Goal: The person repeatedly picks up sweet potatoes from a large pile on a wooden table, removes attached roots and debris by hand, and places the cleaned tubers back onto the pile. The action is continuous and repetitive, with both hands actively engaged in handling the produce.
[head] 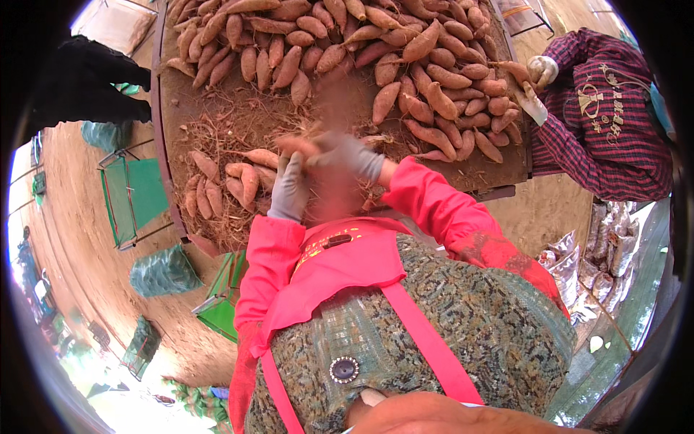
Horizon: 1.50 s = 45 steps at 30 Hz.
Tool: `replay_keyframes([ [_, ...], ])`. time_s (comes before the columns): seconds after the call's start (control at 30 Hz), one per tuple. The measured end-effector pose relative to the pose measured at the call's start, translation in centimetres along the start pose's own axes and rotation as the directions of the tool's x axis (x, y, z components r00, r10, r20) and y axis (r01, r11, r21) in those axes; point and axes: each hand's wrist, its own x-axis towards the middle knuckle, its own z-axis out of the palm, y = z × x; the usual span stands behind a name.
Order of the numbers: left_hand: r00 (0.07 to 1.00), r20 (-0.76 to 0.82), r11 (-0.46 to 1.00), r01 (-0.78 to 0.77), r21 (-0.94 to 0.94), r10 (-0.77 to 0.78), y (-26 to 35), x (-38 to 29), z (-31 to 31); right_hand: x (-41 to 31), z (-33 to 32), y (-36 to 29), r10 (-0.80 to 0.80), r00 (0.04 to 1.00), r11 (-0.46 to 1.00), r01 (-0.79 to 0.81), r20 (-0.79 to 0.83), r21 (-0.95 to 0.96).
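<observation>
My left hand [290,187], in a grey glove, grips a sweet potato [297,145] from below with its fingertips. At the potato's right end is my right hand [347,154], gloved in grey and blurred, its fingers closed around that end. Both hands are just above a worktable [347,100] strewn with thin roots and soil. Beside my left hand lies a small group of sweet potatoes [248,182] on the root litter [227,130]. A large heap of sweet potatoes [303,27] covers the far side and runs down the table's right side.
At the table's right edge a person [602,114] in a checked garment holds a sweet potato [512,69] in gloved hands. Dark clothing [89,81] of another person shows at the left. Green framed crates [133,198] and a filled mesh sack [165,271] stand on the ground left.
</observation>
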Motion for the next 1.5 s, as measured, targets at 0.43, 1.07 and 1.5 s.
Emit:
replay_keyframes([
  [0.43,0.969,0.209,0.832,0.22,-0.509,-0.128,2.3,2.6,-1.8,-2.7,-1.8,-3.7,0.078,0.99,0.811,-0.132,0.118,0.57],
  [1.07,0.987,-0.009,0.946,0.154,0.284,-0.158,6.5,-0.7,-0.2,-1.2,-7.0,1.3,-0.182,0.977,0.491,-0.005,-0.108,-0.871],
  [1.5,0.916,0.401,0.997,-0.042,0.071,0.01,6.9,-1.2,2.0,0.3,-2.2,-6.4,-0.09,0.973,0.945,0.151,-0.212,0.289],
])
